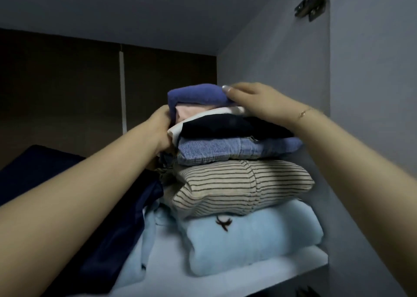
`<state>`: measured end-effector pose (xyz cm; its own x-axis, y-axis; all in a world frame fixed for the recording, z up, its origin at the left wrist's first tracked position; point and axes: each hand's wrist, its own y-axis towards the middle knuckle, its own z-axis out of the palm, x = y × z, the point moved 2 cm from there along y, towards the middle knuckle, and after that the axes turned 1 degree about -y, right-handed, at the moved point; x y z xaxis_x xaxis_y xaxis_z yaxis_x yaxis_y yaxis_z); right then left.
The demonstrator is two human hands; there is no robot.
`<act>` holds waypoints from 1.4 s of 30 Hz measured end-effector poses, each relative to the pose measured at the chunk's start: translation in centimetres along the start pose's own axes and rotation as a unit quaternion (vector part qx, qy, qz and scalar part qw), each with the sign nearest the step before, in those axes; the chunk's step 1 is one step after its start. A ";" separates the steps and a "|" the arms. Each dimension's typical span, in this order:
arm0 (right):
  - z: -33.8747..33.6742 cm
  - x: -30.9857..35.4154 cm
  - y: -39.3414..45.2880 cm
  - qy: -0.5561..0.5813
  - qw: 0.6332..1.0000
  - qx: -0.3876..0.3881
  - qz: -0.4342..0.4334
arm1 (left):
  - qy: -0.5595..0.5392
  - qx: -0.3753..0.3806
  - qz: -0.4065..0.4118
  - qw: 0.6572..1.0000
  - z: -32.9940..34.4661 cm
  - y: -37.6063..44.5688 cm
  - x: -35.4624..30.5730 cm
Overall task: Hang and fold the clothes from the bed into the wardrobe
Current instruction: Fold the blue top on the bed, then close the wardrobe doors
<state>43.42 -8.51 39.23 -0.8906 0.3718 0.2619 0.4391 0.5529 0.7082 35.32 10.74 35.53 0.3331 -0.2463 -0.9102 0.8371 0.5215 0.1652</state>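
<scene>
So I've got both hands on the pile of folded clothes [237,172] sitting on the wardrobe shelf [225,283]. My right hand [255,102] lies flat and open on the purple top [196,94] at the very top of the stack, palm down, fingers spread over its right end. My left hand [161,131] is pressed against the left side of the pile, fingers tucked in around the pink and white layers, so I can't tell if it's actually gripping anything. Under my right hand, going down: a black piece [225,125], folded jeans [225,150], a striped shirt [237,184] and a light blue sweater [248,240] at the bottom. Below my left arm there's some dark navy fabric [117,240] slumped beside the pile. The wardrobe wall [282,48] is just past my right hand.
</scene>
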 end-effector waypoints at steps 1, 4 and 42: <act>0.5 0.2 -0.5 -0.008 1.000 0.016 -0.014 | -0.023 0.006 0.005 1.000 0.0 -1.0 0.2; 1.9 -0.5 -2.2 -0.037 0.999 0.005 -0.009 | -0.084 0.025 0.003 0.996 -0.9 -3.9 1.4; -14.2 -1.4 -51.6 0.043 0.954 -0.271 0.119 | 0.658 0.025 0.231 0.716 3.7 -49.5 19.1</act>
<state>20.30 -48.15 11.58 -0.7896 0.3642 0.4939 0.5253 -0.0146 0.8508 1.87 -22.77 11.37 -0.0910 0.9435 -0.3187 0.7948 0.2616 0.5476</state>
